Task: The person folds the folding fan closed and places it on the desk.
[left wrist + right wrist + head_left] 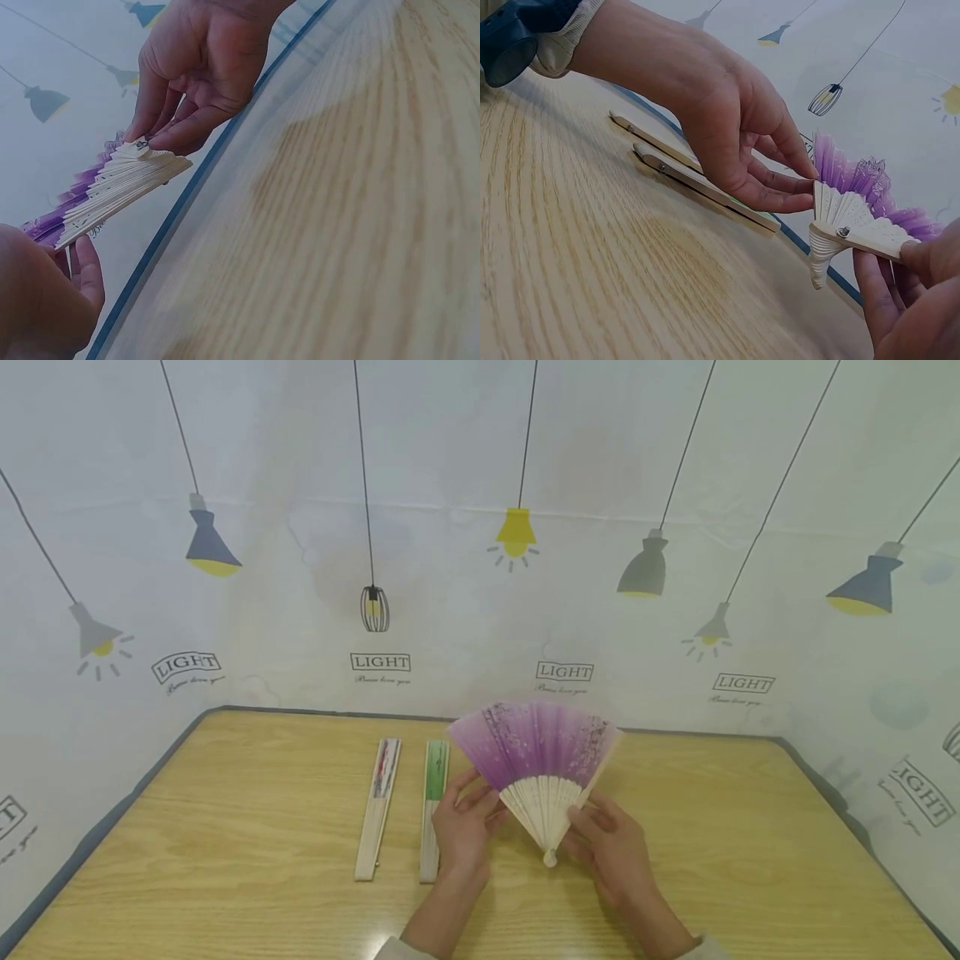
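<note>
A purple folding fan point(542, 743) with pale ribs and a blossom print is spread wide above the table, its pivot end pointing down. My left hand point(461, 831) pinches the fan's left edge between thumb and fingers, as the right wrist view also shows. On the opposite edge, my right hand point(617, 852) grips the outer rib, thumb in front and fingers behind. Beside my left hand lies a folded fan with a green top point(437, 772), partly covered by that hand. Farther left is another folded fan with a white, red and dark print point(385, 768).
Beneath everything is a wood-grain table point(247, 810) with a dark edge along its back and sides. A pale curtain point(450, 460) printed with hanging lamps and lettering encloses it behind and at both sides.
</note>
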Demonstrator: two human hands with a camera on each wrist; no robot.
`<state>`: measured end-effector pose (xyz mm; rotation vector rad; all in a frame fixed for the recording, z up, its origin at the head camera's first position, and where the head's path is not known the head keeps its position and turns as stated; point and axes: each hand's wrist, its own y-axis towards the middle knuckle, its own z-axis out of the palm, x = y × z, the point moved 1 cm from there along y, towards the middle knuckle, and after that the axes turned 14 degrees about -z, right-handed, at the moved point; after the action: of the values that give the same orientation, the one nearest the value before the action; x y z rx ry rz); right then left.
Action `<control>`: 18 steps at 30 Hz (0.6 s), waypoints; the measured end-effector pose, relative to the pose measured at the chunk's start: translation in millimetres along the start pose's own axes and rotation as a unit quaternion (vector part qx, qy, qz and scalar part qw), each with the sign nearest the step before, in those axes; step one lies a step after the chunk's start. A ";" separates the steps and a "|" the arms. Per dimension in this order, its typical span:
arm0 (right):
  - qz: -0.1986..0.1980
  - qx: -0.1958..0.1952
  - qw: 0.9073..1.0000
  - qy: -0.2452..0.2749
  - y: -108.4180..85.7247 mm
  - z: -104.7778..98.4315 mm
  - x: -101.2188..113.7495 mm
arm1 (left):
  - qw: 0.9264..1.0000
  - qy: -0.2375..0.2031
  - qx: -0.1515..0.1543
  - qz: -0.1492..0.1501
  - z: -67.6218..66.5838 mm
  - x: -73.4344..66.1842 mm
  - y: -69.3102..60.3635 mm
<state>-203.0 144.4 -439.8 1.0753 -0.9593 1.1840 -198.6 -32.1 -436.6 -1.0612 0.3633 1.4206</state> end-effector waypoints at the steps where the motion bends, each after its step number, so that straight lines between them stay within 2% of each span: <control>1: -0.001 0.002 1.000 -0.001 0.0 0.1 0.0 | 1.000 0.000 0.000 -0.001 0.0 0.0 0.0; 18: -0.014 0.043 0.999 -0.010 -2.6 2.3 -0.1 | 1.000 0.008 0.012 -0.006 -0.8 0.5 -0.7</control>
<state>-200.5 142.0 -439.7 1.1673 -0.9131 1.2036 -197.5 -32.3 -437.1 -1.0549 0.3835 1.3945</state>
